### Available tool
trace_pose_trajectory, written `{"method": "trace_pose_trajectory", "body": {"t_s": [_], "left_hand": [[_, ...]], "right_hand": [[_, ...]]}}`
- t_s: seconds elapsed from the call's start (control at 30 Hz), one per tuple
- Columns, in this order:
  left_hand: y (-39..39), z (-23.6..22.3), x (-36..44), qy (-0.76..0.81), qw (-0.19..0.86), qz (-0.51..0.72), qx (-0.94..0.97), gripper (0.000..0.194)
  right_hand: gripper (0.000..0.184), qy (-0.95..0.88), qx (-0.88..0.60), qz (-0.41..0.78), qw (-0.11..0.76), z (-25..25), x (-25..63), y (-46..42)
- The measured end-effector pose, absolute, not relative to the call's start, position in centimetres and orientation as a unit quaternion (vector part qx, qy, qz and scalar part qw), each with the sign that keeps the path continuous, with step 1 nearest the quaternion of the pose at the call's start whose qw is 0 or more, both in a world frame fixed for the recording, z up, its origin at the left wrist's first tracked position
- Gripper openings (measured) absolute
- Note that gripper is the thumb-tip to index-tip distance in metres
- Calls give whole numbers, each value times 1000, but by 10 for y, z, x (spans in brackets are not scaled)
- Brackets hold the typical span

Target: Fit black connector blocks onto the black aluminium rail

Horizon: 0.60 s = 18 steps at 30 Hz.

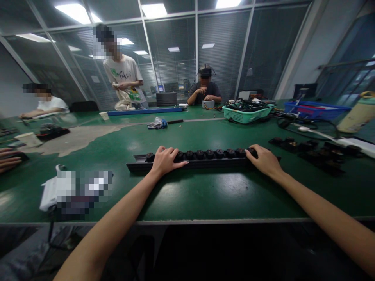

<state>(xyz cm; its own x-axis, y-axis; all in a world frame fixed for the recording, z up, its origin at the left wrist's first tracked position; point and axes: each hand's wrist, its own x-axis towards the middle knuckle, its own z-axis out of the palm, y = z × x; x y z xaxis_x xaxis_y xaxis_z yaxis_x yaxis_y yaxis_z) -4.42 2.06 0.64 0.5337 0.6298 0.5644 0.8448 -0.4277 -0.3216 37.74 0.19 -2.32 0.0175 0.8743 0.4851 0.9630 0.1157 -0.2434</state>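
Steadying the black rail (pixel 216 164) evenly, we half-curl left fingers (pixel 168 153) around it — right fingers (pixel 258 149) pinch the end block (pixel 252 152).

left hand (pixel 166 160) grips black rail (pixel 216 164) | right hand (pixel 266 160) grips its right end | green table (pixel 216 195)

Tall glass panes (pixel 171 33) with slatted blinds (pixel 224 66) stood at twelve o'clock, bright rectangular lights (pixel 154 10) shining from ten to one; a pale wall (pixel 304 50) rose at two, a dark chair (pixel 166 99) sat at eleven, and a glossy green table (pixel 222 201) stretched toward six
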Motion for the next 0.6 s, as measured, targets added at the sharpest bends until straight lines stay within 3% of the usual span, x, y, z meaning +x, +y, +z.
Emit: {"method": "trace_pose_trajectory", "body": {"t_s": [0.6], "left_hand": [[22, 5, -44, -441, 304, -185, -824, 66]], "right_hand": [[55, -651, -723, -8, 231, -12, 380, 4]]}}
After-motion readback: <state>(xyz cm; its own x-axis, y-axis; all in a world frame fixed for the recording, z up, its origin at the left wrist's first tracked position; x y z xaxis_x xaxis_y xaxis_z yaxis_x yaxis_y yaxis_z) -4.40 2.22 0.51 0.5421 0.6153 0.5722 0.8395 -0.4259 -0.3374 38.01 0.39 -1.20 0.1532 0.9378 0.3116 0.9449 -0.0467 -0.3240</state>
